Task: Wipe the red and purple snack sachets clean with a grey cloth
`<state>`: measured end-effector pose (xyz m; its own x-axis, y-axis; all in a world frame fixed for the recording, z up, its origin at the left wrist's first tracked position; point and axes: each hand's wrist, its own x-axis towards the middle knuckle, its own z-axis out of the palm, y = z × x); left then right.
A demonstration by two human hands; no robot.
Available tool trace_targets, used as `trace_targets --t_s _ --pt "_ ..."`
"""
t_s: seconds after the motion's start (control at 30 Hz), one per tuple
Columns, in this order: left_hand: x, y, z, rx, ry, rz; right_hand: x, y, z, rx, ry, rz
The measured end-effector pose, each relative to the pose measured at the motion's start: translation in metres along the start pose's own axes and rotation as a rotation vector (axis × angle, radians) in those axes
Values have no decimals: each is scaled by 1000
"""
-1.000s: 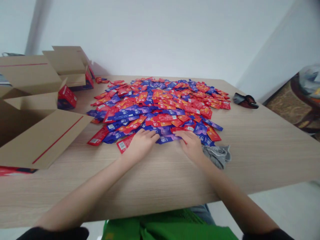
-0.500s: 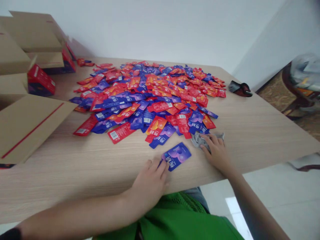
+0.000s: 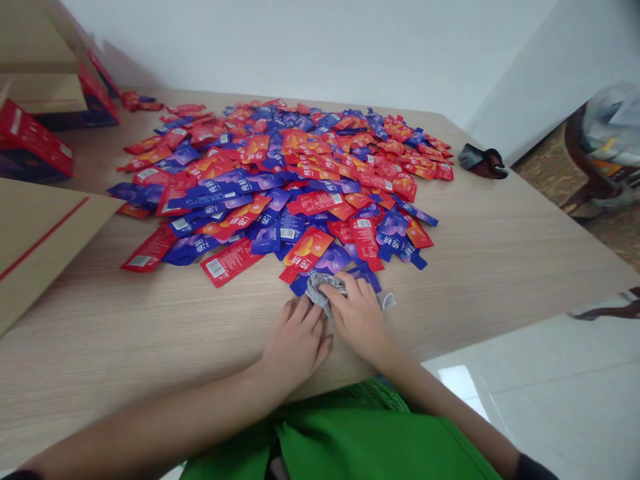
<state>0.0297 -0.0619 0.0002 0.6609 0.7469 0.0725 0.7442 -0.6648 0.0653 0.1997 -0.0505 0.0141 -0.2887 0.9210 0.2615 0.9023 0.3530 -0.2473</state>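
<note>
My right hand [image 3: 363, 320] is closed on a crumpled grey cloth [image 3: 323, 288], pressing it down on a purple-blue sachet [image 3: 369, 275]. The cloth and that hand hide most of this sachet. To the left, my left hand [image 3: 297, 340] rests palm down on the table, fingers stretched forward and slightly apart. Its fingertips meet the near left edge of the cloth; whether they touch the sachet beneath is hidden. Just beyond both hands spreads a wide heap of red-orange and purple-blue sachets, with an orange-red sachet [image 3: 307, 252] close to the cloth.
Open cardboard boxes [image 3: 45, 213] stand along the left side, flaps spread over the table [image 3: 175, 333]. A dark tape dispenser-like object [image 3: 483, 161] lies at the far right. Beyond the table's right edge is a wooden chair [image 3: 585, 160] with plastic-wrapped items.
My right hand has moved left with the cloth, from beside the sachet onto it. My left hand stays near the sachet's near left end. The view has shifted slightly.
</note>
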Motion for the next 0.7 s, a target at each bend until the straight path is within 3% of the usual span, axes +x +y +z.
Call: trace_targets --t_s 0.1,0.23,0.33,0.43,0.53,0.7 --pt "2 -9 -5 -52 52 29 -3 19 1 -13 52 77" --pt "20 -32 -30 -154 121 15 -16 64 -12 28 232 239" --pt "40 -53 -41 -90 215 -56 -20 82 -20 23 139 229" --pt "56 -76 -30 38 192 -148 -13 94 -24 94 46 207" --pt "65 -99 -9 75 141 -230 5 112 -21 -1 111 275" --pt "79 -133 9 39 152 -210 46 139 0 -153 -6 271"
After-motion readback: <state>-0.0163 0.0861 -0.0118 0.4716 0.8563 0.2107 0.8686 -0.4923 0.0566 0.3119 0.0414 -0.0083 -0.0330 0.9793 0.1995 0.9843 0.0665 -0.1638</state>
